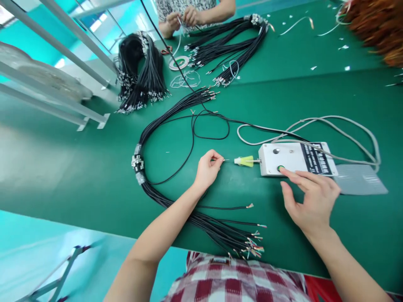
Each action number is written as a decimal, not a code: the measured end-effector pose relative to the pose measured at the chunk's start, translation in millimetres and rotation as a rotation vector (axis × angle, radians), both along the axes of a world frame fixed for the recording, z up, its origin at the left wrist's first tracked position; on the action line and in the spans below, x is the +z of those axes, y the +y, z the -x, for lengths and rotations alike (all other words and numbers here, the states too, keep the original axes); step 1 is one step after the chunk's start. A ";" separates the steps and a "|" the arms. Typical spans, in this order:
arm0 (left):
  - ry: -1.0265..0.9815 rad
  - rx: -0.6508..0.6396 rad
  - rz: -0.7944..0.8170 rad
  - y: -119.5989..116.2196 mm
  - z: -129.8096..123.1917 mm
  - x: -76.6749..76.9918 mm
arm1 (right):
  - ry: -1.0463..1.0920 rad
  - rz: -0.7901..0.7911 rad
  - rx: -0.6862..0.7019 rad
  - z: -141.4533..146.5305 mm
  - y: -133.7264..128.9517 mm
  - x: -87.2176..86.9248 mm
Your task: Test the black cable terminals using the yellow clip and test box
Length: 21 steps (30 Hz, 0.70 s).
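Observation:
Between its pinched fingertips my left hand (208, 168) holds a thin wire end (226, 160), which points right, a short gap from the yellow-green tip (245, 161) of a small machine. My right hand (311, 195) has its fingers spread, the index fingertip on the green button (280, 168) of the white control box (283, 156). A bundle of black cables (151, 126) curves around on the left, bound at its middle by metal connectors (137, 162). Its lower ends, with stripped coloured wires (252, 247), lie below my left forearm.
Across the green table (283, 100), another person's hands (185, 17) work near more black cable bundles (140, 71) and a white spool (179, 63). Grey cord (352, 119) loops behind the box. Brown strands (378, 29) are heaped at upper right; metal rails (59, 54) stand at upper left.

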<state>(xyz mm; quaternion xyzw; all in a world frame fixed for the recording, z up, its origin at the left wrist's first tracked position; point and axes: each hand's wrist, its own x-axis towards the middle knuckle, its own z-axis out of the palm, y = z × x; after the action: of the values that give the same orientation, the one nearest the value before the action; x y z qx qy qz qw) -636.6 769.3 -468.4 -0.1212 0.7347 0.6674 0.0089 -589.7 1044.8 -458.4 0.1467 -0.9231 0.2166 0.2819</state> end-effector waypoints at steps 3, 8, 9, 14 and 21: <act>-0.012 0.033 -0.086 -8.4 -1.0 4.6 | -0.007 0.055 0.143 -10.8 -11.9 2.4; 0.115 0.084 0.048 -33.5 15.1 21.5 | -0.360 -0.008 0.672 -32.7 -41.2 -8.4; 0.132 0.113 0.079 -44.1 22.3 27.5 | -0.406 -0.006 0.699 -34.4 -44.6 -12.2; 0.106 0.449 -0.020 -115.6 70.0 61.5 | -0.459 0.041 0.706 -33.6 -45.9 -22.6; 0.122 0.634 0.097 -127.8 77.3 51.2 | -0.475 0.114 0.703 -31.2 -42.5 -21.0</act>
<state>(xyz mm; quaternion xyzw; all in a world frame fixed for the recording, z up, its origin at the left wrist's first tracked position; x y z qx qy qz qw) -713.9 641.5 -417.2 -0.3041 0.6904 0.6072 -0.2493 -558.4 1002.3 -479.4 0.3824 -0.8429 0.3780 -0.0218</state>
